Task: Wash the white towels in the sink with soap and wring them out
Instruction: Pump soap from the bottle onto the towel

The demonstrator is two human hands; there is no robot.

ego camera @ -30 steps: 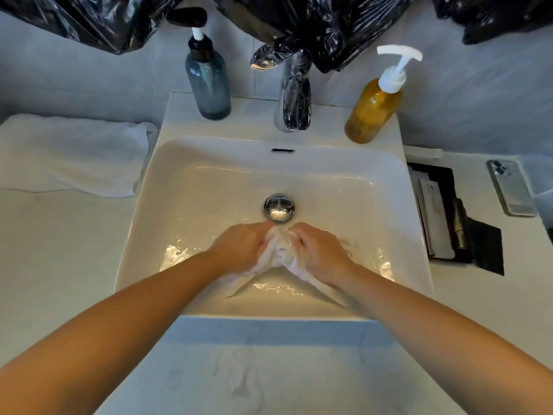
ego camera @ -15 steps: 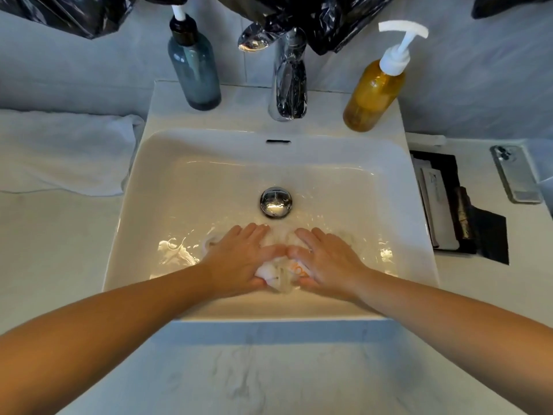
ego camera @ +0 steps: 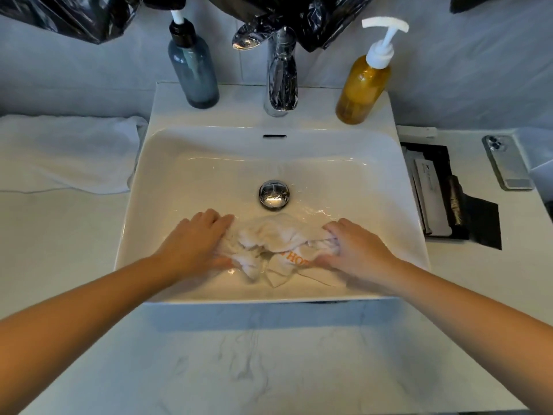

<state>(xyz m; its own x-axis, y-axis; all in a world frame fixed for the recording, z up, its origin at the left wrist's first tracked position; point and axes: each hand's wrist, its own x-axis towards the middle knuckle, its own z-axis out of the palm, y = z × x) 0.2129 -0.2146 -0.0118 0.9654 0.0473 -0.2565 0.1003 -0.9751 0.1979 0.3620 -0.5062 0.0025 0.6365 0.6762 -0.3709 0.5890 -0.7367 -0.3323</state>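
Nearest you, the white marbled tabletop (ego camera: 239, 354) runs along the front of the white rectangular ceramic sink (ego camera: 167, 181), and both your bare forearms reach over it into the basin. Your left hand (ego camera: 197, 244) grips the left end of the crumpled wet white towel with orange lettering (ego camera: 278, 238), fingers (ego camera: 217, 218) above and thumb beneath. Your right hand (ego camera: 356, 250) has its fingers (ego camera: 335, 227) curled round the right end. That towel lies on the wet basin floor, just near of the round chrome drain plug (ego camera: 274, 194). Farther off, the sink's ledge carries a blue-grey pump bottle (ego camera: 194, 70) at left, a chrome tap (ego camera: 281, 79) in the middle and an amber pump bottle (ego camera: 362, 88) at right. A folded white towel (ego camera: 65, 151) lies on the tabletop, far left.
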